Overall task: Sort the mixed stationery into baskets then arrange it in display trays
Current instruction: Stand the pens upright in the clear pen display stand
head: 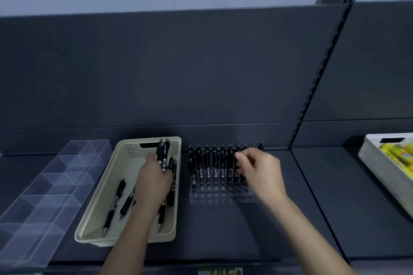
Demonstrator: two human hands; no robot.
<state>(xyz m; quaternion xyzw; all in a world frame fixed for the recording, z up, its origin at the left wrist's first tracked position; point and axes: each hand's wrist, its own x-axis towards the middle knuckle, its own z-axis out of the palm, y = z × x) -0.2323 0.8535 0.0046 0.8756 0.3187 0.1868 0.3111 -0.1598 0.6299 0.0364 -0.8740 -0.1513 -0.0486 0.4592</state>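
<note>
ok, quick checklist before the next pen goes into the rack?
1. Left hand grips the bundle of black click pens over the cream perforated plastic basket: ok.
2. Clear acrylic holed rack has free holes in its front rows: ok.
3. Standing pens upright in the back rows: ok.
4. Right hand free of the standing pens: cannot tell, fingertips blurred against them.
5. Loose pens remain in the basket: ok.
</note>
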